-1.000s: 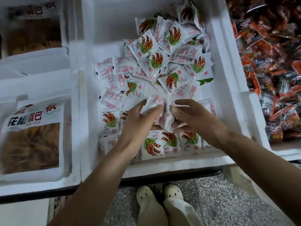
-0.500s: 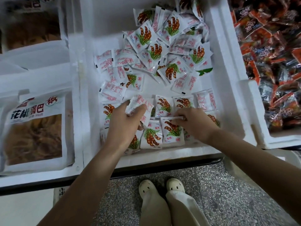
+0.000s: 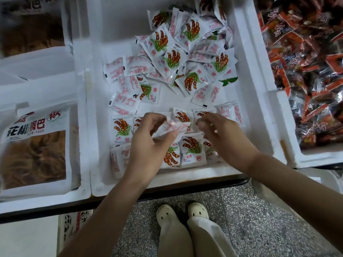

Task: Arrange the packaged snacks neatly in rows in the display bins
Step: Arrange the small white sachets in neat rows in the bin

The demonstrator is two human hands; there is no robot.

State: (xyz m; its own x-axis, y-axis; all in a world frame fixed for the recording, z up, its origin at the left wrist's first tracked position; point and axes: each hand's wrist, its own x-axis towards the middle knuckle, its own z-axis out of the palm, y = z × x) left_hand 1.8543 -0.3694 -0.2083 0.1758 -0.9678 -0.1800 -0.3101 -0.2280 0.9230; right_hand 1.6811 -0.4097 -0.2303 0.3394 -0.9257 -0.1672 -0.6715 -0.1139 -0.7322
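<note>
at the far left a big snack bag [image 3: 35, 145] lies flat in its own white foam bin. next comes the middle bin [image 3: 115, 34], where the work is. the left hand [image 3: 148, 145] is raised over the front rows and pinches one small white packet [image 3: 171, 129] between thumb and curled fingers; the packet is tilted and a little crumpled. below it the tidy rows [image 3: 192, 151] sit face up against the near wall, while the loose pile [image 3: 185, 58] fills the back of the bin, with some packets face down. the right hand [image 3: 220, 135] hovers just beside the held packet with its fingers curled, but blur hides whether it grips anything. these packets look light, soft and slick, and likely to slide over one another, so a pinch at the crimped edge seems safest, then a flat press to settle each one. at the far right another bin [image 3: 284, 112] holds red wrappers [image 3: 306, 71].
</note>
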